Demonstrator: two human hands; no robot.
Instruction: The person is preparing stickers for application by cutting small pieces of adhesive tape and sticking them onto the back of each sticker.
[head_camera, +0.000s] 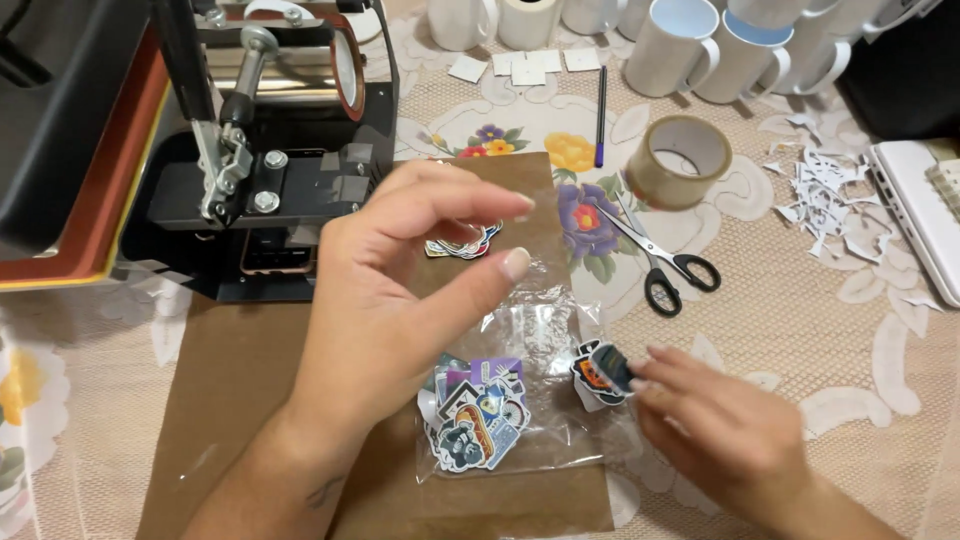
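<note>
My left hand (400, 290) hovers above a brown paper sheet (240, 390), fingers apart, thumb and forefinger curved toward each other with nothing between them. Beneath it lies a small pile of colourful stickers (462, 243). My right hand (715, 425) pinches a few die-cut stickers (598, 373) at the edge of a clear plastic bag (545, 340). Inside the bag sits a stack of printed stickers (478, 415), in blue, purple and white.
A black mug heat press (270, 130) stands at the back left. Black-handled scissors (665, 262), a roll of brown tape (680, 160) and a blue pen (600, 115) lie on the floral lace tablecloth. White mugs (700, 45) line the back. Paper scraps (825, 195) and a white device (915, 210) are on the right.
</note>
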